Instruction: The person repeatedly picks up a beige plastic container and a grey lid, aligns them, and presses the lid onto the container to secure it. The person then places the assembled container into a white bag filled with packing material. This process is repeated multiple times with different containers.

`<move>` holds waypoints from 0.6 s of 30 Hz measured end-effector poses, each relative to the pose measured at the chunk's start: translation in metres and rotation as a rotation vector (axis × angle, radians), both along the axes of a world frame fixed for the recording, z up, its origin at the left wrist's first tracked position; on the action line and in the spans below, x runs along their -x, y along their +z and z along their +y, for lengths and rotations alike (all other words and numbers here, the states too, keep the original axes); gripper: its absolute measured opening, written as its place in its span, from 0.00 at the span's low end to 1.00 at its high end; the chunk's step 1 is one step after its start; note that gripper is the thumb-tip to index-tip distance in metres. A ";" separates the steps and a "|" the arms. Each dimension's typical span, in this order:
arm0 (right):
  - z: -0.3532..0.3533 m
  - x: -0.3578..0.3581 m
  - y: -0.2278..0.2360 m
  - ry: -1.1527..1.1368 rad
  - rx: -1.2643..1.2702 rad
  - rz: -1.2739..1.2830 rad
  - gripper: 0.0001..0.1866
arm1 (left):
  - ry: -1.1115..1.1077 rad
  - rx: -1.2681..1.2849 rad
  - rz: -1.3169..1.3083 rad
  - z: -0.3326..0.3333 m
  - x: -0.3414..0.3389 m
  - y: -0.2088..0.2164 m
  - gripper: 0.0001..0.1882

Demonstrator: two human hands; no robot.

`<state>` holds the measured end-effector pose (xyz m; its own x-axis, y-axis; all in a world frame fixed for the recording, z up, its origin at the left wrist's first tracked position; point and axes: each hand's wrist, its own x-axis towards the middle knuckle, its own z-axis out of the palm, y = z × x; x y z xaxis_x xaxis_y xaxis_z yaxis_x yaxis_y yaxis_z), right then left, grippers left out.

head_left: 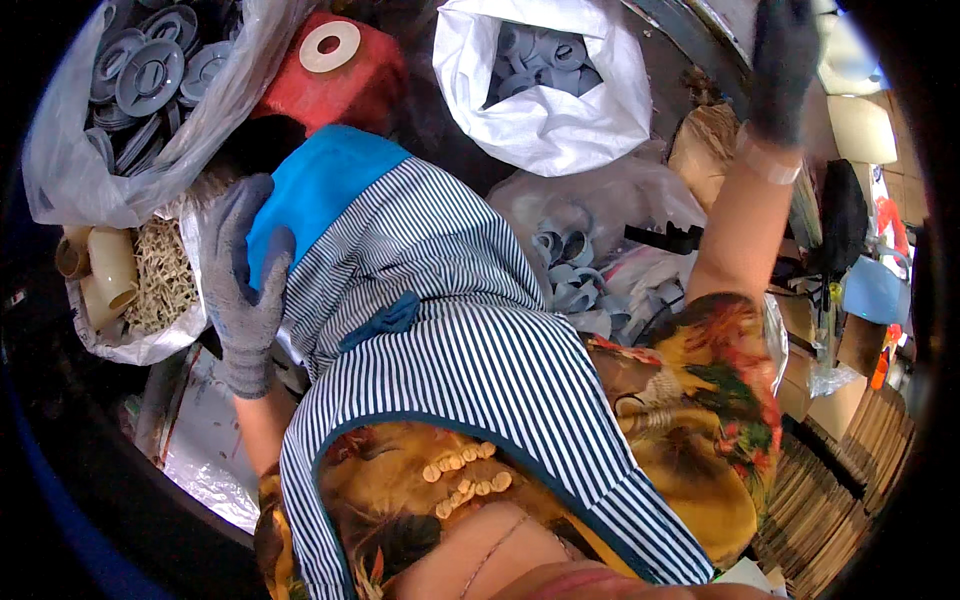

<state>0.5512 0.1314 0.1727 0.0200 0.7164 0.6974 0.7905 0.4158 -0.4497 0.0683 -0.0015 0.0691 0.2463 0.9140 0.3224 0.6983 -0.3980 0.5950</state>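
Observation:
My left hand (pixel 245 275), in a grey knitted glove, rests at the left edge of my blue and striped apron (pixel 440 230). Its fingers are stretched out and the thumb stands apart, with nothing in it. Beside it is a white sack (pixel 180 345) holding cream tubes (pixel 112 270) and many small beige pieces (pixel 160 275). My right hand (pixel 785 80), in a dark glove, reaches up to the far right. The picture's top edge cuts off its fingers, so what it holds, if anything, is hidden. A cream container (pixel 860 130) is near that wrist.
Far left, a clear bag (pixel 70 180) holds grey slotted discs (pixel 150 78). A red block-like object (pixel 350 90) carries a cream ring (pixel 308 50). A white sack (pixel 545 145) and a clear bag (pixel 640 190) hold grey round parts. Stacked cardboard (pixel 830 500) lies lower right.

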 end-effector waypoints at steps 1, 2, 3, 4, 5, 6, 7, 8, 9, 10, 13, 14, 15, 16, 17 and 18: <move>-0.016 0.003 -0.033 0.054 0.111 -0.092 0.25 | 0.022 0.023 0.006 -0.003 0.001 -0.008 0.23; -0.010 0.011 -0.093 0.153 0.235 -0.109 0.25 | 0.119 0.026 0.041 -0.025 0.001 -0.018 0.22; -0.045 0.009 -0.133 0.110 0.434 -0.168 0.25 | 0.107 0.076 -0.035 -0.018 0.001 -0.025 0.21; -0.068 0.006 -0.189 0.094 0.607 -0.201 0.25 | 0.112 0.097 -0.024 -0.019 0.008 -0.026 0.21; -0.095 0.007 -0.246 0.069 0.781 -0.252 0.25 | 0.120 0.118 -0.013 -0.020 0.016 -0.026 0.20; -0.112 0.002 -0.303 0.059 0.934 -0.337 0.25 | 0.161 0.137 -0.002 -0.028 0.012 -0.031 0.20; -0.140 -0.006 -0.349 0.027 1.086 -0.415 0.25 | 0.206 0.186 0.032 -0.029 0.007 -0.026 0.20; -0.161 -0.014 -0.387 0.010 1.199 -0.490 0.25 | 0.197 0.178 0.039 -0.032 0.008 -0.031 0.20; -0.182 -0.020 -0.418 -0.006 1.257 -0.519 0.25 | 0.196 0.173 0.052 -0.035 0.013 -0.036 0.20; -0.202 -0.029 -0.441 -0.034 1.297 -0.535 0.25 | 0.191 0.168 0.059 -0.039 0.016 -0.041 0.20; -0.248 -0.044 -0.474 -0.078 1.332 -0.471 0.26 | 0.186 0.182 0.151 -0.043 0.019 -0.034 0.21; -0.253 -0.047 -0.479 -0.054 1.432 -0.529 0.24 | 0.179 0.195 0.144 -0.044 0.019 -0.035 0.21; -0.246 -0.046 -0.468 -0.024 1.565 -0.577 0.22 | 0.134 0.172 0.144 -0.040 0.021 -0.041 0.22; -0.224 -0.046 -0.450 0.030 1.673 -0.647 0.21 | 0.128 0.157 0.161 -0.042 0.020 -0.043 0.22; -0.204 -0.043 -0.427 0.072 1.758 -0.665 0.19 | 0.113 0.136 0.193 -0.042 0.013 -0.036 0.23; -0.186 -0.033 -0.397 0.086 1.841 -0.639 0.18 | 0.084 0.119 0.218 -0.042 0.017 -0.032 0.23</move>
<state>0.5842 -0.0551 -0.2244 0.0392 0.4467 -0.8938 0.9938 -0.1110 -0.0119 0.0515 -0.0430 0.0375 0.2201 0.9625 0.1588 0.8424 -0.2696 0.4665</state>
